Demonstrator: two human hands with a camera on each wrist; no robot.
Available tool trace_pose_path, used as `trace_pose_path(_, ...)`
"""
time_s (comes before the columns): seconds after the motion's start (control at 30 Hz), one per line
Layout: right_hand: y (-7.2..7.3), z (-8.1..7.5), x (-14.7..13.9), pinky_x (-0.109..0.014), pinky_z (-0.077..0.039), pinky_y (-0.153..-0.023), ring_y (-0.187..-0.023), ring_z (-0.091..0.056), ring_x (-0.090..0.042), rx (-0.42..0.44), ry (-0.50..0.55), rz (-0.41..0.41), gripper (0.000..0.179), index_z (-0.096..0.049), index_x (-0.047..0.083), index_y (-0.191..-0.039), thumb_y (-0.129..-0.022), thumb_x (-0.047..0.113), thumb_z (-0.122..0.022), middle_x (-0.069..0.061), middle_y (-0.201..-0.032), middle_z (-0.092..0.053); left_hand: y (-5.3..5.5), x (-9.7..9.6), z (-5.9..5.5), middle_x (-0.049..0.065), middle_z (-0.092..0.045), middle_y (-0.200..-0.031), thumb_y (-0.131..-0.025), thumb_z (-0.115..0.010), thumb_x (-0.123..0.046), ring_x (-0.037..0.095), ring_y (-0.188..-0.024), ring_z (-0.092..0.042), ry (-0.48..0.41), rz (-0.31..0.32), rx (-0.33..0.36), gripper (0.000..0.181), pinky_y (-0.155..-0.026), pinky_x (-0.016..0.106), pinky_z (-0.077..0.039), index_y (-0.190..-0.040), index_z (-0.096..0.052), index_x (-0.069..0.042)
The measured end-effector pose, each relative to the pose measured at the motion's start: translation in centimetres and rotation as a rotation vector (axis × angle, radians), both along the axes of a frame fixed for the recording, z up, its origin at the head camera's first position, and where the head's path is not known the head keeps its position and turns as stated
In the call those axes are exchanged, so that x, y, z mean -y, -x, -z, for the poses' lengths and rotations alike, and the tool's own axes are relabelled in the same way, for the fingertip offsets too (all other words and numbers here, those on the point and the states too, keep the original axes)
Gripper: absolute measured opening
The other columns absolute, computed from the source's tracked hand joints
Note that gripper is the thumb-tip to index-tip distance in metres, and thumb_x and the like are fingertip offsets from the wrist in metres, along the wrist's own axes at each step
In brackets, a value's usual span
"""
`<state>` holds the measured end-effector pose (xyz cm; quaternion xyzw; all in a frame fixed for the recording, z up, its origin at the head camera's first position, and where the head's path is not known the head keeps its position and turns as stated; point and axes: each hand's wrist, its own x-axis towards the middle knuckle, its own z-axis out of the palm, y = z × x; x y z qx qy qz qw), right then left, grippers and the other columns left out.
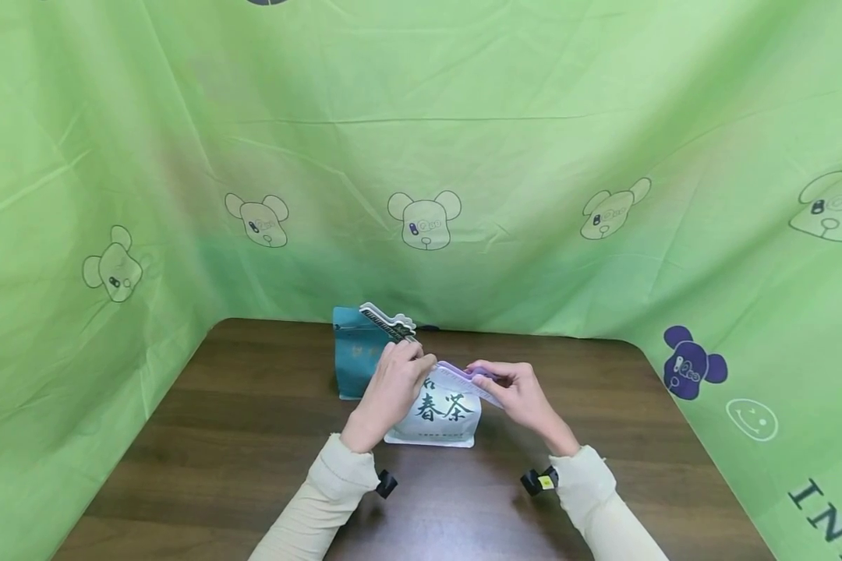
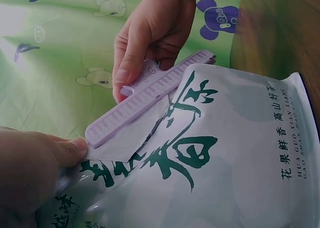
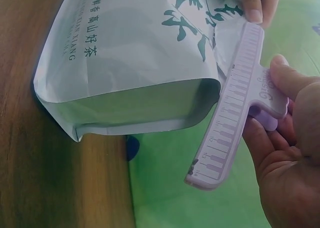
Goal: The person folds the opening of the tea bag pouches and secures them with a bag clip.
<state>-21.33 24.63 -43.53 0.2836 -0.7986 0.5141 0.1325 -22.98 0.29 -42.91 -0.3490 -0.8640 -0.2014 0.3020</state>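
Note:
A white tea bag [image 1: 410, 427] with large green characters stands on the table, its top folded over. My left hand [image 1: 391, 382] pinches the bag's folded top near one corner; in the left wrist view the thumb [image 2: 72, 150] presses on the fold, and some fingers are hidden. My right hand [image 1: 515, 392] holds a purple bag clip [image 3: 227, 112] by its handles, thumb on one side and fingers on the other. The clip, printed with piano keys, lies along the folded edge and sticks out past the bag's side. Whether its jaws bite the bag I cannot tell.
Behind the left hand stands a teal bag [image 1: 351, 362], with a black-and-white piano-key clip [image 1: 389, 321] at its top. A brown wooden table [image 1: 252, 452] lies beneath. Green cloth [image 1: 421, 140] with bear prints hangs around its back and sides.

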Motion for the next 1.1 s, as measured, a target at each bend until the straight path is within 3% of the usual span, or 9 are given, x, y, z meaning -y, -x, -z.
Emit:
trace_pose_path(0.23, -0.1, -0.2, 0.1, -0.025, -0.054, -0.058, -0.074, -0.071, -0.020, -0.002, -0.002, 0.001, 0.017, -0.073, -0.010, -0.109, -0.092, -0.006, -0.069, -0.021, -0.099, -0.076, 0.0, 0.3, -0.2, -0.002, -0.061, -0.086, -0.099, -0.068, -0.013, 0.016, -0.082, -0.051, 0.022, 0.025, 0.000, 0.011, -0.075, 0.030, -0.037, -0.103, -0.077, -0.009)
trace_pose_path(0.63, -0.1, -1.1, 1.1, -0.023, -0.053, -0.061, -0.072, -0.068, -0.027, -0.017, -0.013, 0.004, 0.016, -0.074, -0.007, -0.107, -0.092, -0.005, -0.069, -0.019, -0.096, -0.076, -0.2, -0.1, -0.2, 0.003, -0.063, -0.094, -0.097, -0.067, -0.006, 0.019, -0.091, -0.054, 0.081, -0.037, -0.020, 0.018, -0.079, 0.032, -0.039, -0.114, -0.074, -0.004)
trace_pose_path(0.8, -0.1, -1.0, 1.0, -0.022, -0.052, -0.058, -0.070, -0.067, -0.022, -0.025, -0.012, 0.009, 0.016, -0.074, -0.008, -0.107, -0.092, -0.006, -0.069, -0.019, -0.095, -0.076, -0.4, -0.1, -0.6, 0.003, -0.065, -0.096, -0.098, -0.066, -0.011, 0.020, -0.092, -0.056, 0.112, -0.077, -0.057, 0.021, -0.082, 0.032, -0.043, -0.118, -0.072, -0.005)
trace_pose_path(0.93, -0.1, -0.8, 1.0, -0.022, -0.053, -0.058, -0.071, -0.068, -0.020, -0.031, -0.008, 0.007, 0.017, -0.073, -0.009, -0.107, -0.091, -0.006, -0.069, -0.021, -0.096, -0.075, -0.6, 0.1, -0.9, 0.004, -0.068, -0.100, -0.099, -0.068, -0.018, 0.021, -0.094, -0.059, 0.057, -0.120, -0.046, 0.021, -0.084, 0.034, -0.046, -0.116, -0.073, -0.006)
trace_pose_path(1.1, -0.1, -0.9, 1.1, -0.022, -0.053, -0.058, -0.071, -0.068, -0.019, -0.048, -0.008, 0.012, 0.017, -0.072, -0.012, -0.107, -0.091, -0.008, -0.069, -0.023, -0.096, -0.075, -0.5, 0.1, -0.7, 0.005, -0.069, -0.101, -0.099, -0.067, -0.014, 0.021, -0.094, -0.060, -0.020, -0.092, 0.001, 0.017, -0.083, 0.034, -0.045, -0.112, -0.074, -0.005)
